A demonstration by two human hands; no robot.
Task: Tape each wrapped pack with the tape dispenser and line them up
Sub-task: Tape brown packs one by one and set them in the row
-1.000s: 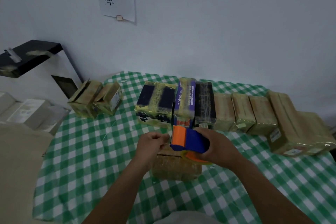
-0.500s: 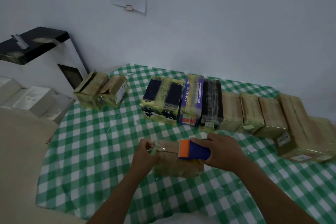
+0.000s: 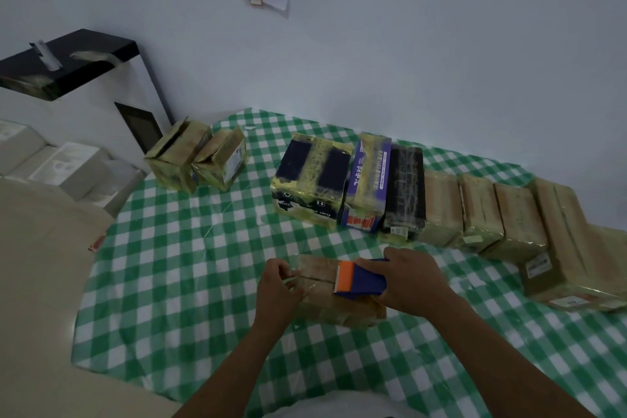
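At the far left, white boxes (image 3: 68, 170) sit beside the table (image 3: 169, 265), which is covered in a green-and-white checked cloth. Two small taped cartons (image 3: 200, 159) stand together near its back left corner. At the front centre, the left hand (image 3: 276, 288) is at the left end of the wrapped pack (image 3: 339, 310), which lies flat on the cloth. Its fingers (image 3: 285, 270) are curled together and pinch a clear tape strip (image 3: 293, 278). On top of the pack rests the blue-and-orange tape dispenser (image 3: 359, 278), orange end toward the left hand. The right hand (image 3: 410, 282) grips it from the right, fingers (image 3: 373, 263) wrapped over its body. Behind the hands, a row of packs (image 3: 441, 207) runs side by side toward the right edge, touching one another. It starts with a dark blue one and ends with larger brown ones.
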